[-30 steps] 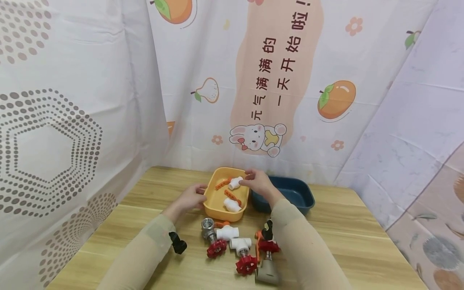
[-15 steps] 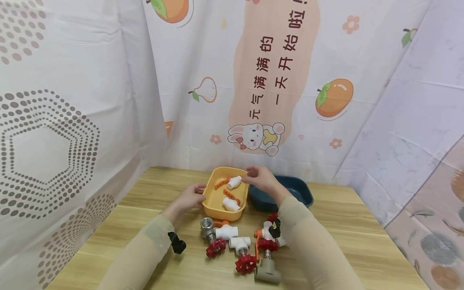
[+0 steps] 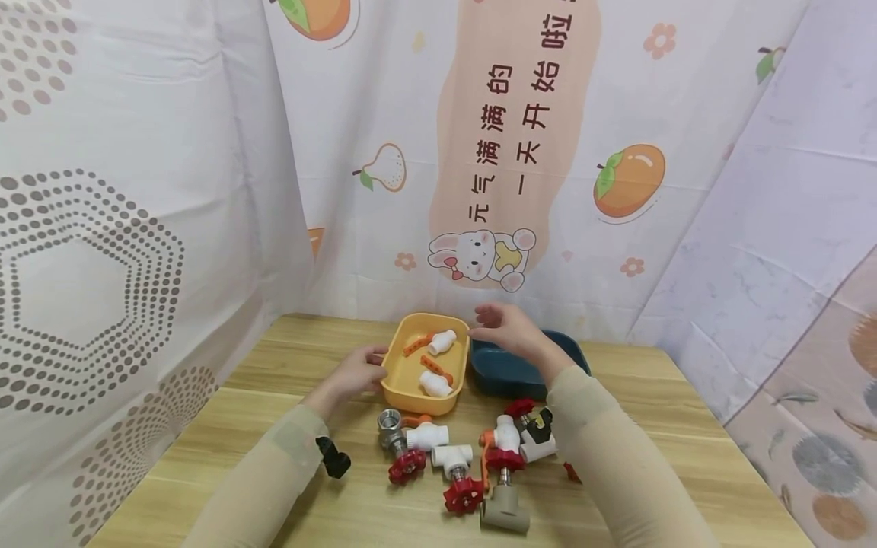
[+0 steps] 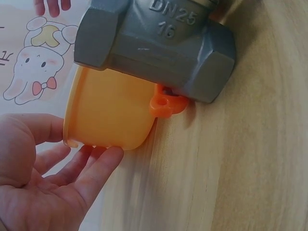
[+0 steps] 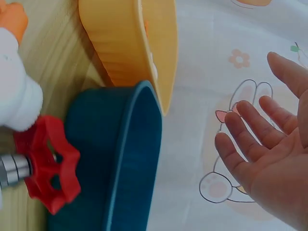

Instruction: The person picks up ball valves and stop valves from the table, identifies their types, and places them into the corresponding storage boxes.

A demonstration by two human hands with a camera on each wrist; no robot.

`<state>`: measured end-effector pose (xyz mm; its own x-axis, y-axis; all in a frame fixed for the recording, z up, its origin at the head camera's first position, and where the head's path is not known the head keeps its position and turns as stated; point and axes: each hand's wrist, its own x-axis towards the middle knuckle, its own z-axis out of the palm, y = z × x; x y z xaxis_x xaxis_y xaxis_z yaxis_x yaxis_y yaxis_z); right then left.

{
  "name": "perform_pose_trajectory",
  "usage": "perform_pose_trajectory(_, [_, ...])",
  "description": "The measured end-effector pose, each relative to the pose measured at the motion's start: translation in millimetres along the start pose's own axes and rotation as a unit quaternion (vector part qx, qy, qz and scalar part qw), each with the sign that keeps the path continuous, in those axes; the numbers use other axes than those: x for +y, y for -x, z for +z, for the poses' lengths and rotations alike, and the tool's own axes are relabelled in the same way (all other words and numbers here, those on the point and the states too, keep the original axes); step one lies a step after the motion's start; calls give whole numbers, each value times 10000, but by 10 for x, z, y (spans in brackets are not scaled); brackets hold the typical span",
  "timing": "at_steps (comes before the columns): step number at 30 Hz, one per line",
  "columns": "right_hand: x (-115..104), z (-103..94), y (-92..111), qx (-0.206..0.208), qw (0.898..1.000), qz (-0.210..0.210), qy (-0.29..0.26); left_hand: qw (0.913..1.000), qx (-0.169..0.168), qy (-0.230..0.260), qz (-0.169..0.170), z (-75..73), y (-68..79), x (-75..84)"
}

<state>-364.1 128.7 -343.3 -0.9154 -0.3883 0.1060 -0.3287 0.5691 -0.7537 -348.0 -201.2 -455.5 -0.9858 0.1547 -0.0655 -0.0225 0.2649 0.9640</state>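
Note:
At the left wall of a yellow bin (image 3: pixel 411 405), my left hand (image 3: pixel 356 373) touches the outside with extended fingers; in the left wrist view the fingertips (image 4: pixel 114 153) rest against the bin wall. Inside the bin lie two white ball valves (image 3: pixel 435 383) with orange lever handles (image 3: pixel 416 347). My right hand (image 3: pixel 510 331) hovers over the bins' far side, holding nothing, its fingers spread and relaxed in the right wrist view. Beneath it stands a dark blue bin (image 3: pixel 507 373), right beside the yellow one; the arm hides part of it.
On the wooden table before the bins lie a metal gate valve (image 3: pixel 392 432) with a red handwheel, a white ball valve (image 3: pixel 428 436), a white stop valve (image 3: pixel 454 459), a grey-beige valve (image 3: pixel 505 508) and more valves near the right sleeve. A printed curtain (image 3: pixel 370 259) hangs behind.
My right hand has moved from over the yellow bin's right rim up and rightward, away from the white ball valve. The left hand has stayed at the bin's left wall.

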Motion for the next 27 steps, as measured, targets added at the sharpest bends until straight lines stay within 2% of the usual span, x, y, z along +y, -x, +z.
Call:
perform_pose_trajectory(6, [-9,-129,95,-75,9999,-98,55,10000,13,41,-11,0,7,8])
perform_pose_trajectory(19, [55,-346,277,-298,9971,-616,339,10000,3,21,-14,2,2,-15])
perform_pose_trajectory(27, [-34,-489,410,-444,9937,-855,579,10000,13,8,-12,-5,-10,-15])
